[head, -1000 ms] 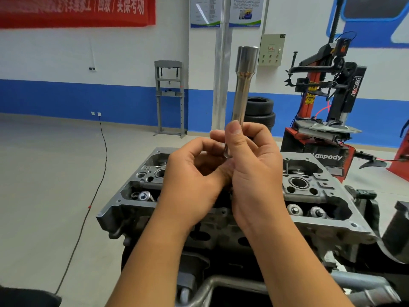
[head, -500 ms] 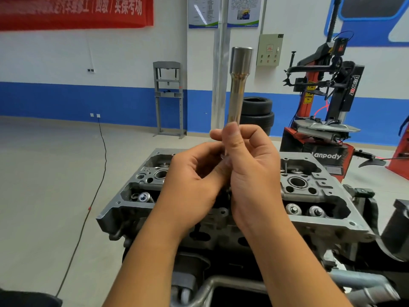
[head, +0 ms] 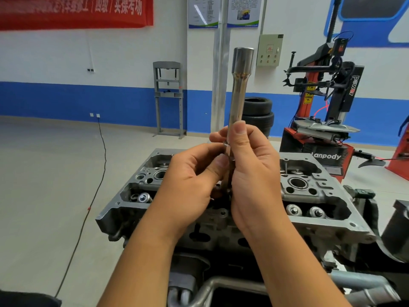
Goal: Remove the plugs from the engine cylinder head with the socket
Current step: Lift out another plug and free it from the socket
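Above the cylinder head (head: 314,220), both hands are staying clamped on the upright socket (head: 238,94), right hand (head: 250,165) shifting lower, left hand (head: 194,173) working its bottom end, so plug removal is apparently continuing.

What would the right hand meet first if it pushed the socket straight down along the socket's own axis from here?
Probably the cylinder head, in its middle part hidden behind both hands. The right hand holds the socket upright, the left hand at its lower end. Depth is unclear, so alignment with a bore cannot be judged.
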Demonstrator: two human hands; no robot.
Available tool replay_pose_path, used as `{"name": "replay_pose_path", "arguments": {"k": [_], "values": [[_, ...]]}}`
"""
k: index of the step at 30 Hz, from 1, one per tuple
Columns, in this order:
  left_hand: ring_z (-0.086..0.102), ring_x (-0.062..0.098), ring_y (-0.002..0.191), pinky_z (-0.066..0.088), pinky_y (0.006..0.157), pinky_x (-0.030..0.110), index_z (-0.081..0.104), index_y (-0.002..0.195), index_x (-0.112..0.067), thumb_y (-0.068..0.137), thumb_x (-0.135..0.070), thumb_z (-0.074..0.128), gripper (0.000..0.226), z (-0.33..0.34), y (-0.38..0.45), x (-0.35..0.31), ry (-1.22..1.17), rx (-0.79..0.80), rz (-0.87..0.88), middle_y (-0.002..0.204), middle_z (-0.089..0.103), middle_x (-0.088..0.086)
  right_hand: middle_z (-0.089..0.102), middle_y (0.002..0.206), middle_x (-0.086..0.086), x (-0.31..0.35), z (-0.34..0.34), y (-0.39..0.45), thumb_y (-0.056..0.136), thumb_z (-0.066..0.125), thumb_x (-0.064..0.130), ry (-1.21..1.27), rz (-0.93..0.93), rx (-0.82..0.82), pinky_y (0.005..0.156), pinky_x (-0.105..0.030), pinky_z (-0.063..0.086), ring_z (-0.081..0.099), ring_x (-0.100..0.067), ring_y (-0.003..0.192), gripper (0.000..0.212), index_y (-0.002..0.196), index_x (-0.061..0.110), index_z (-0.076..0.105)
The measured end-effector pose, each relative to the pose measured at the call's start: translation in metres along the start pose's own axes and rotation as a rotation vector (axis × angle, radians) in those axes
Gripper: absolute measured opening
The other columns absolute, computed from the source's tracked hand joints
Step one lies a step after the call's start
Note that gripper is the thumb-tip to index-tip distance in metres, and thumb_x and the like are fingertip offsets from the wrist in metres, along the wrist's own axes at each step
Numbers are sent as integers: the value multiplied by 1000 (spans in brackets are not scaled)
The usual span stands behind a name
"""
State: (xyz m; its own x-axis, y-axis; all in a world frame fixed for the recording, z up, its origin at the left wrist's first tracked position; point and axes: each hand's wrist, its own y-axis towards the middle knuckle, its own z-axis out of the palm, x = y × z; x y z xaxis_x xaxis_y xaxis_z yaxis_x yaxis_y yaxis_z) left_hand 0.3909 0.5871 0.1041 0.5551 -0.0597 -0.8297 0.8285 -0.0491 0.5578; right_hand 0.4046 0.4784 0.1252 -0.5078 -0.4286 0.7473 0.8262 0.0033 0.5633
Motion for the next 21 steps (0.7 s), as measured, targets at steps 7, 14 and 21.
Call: {"name": "replay_pose_path", "arguments": {"k": [7, 14, 21], "values": [[78, 16, 94, 63, 74, 28, 74, 109, -26, 82, -36, 75, 29, 4, 1, 0, 81, -73, 60, 100, 80, -2, 76, 92, -4, -1, 0, 0, 82, 71, 52, 44, -21, -3, 78, -46, 63, 71, -22, 81, 31, 87, 22, 65], [76, 18, 97, 63, 76, 32, 77, 110, -26, 96, -34, 66, 19, 3, 1, -2, 0, -9, 14, 104, 80, 1, 76, 88, -2, -1, 0, 2, 84, 63, 56, 18, -2, -23, 74, -29, 61, 72, -15, 83, 36, 83, 24, 77], [75, 20, 106, 64, 82, 37, 72, 126, -23, 104, -19, 61, 25, 2, 0, -1, 76, 65, 29, 112, 79, 0, 70, 97, -23, 0, 0, -1, 81, 74, 44, -17, -60, 17, 83, -47, 60, 67, -22, 85, 19, 84, 26, 70]]}}
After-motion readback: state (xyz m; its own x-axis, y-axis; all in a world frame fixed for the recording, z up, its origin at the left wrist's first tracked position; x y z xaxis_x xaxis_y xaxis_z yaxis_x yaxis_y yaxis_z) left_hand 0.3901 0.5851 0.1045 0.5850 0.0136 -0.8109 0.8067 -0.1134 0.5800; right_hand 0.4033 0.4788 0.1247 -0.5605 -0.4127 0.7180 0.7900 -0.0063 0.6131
